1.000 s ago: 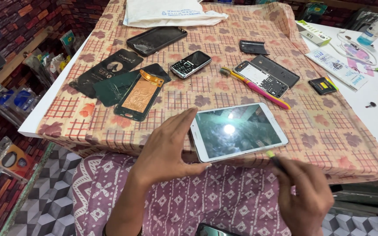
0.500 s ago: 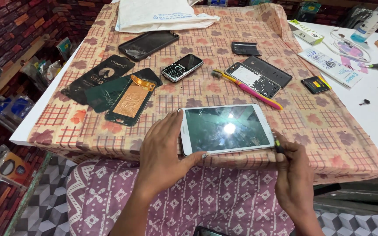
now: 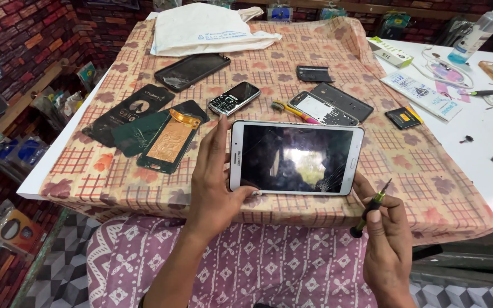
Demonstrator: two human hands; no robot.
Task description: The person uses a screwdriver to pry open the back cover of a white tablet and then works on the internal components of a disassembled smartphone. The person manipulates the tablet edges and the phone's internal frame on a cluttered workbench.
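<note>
The tablet (image 3: pixel 296 158) is held just above the near edge of the patterned cloth (image 3: pixel 406 171), screen up, its glass cracked near the lower right corner. It is gripped at its left end by the left hand (image 3: pixel 215 191), with the thumb curled under the near edge and the fingers spread up along the left side. The right end is steadied from below by the right hand (image 3: pixel 386 239), whose fingers are also closed round a small screwdriver (image 3: pixel 372 208); the tip points up and away, clear of the tablet.

Judged from this, the work is at the inspection or set-up stage: the tablet is closed, and no tool has been put to it yet. For the next move, a firm one-handed hold on the tablet would be needed, so that the right hand is freed to bring the screwdriver tip to an edge or seam. Care would be called for near the cracked corner, where the glass could split further under pressure.

Farther off on the cloth lie a keypad phone (image 3: pixel 234 98), an opened phone frame (image 3: pixel 323 109), a copper-backed panel (image 3: pixel 168 141) and a dark phone (image 3: pixel 192 71).
</note>
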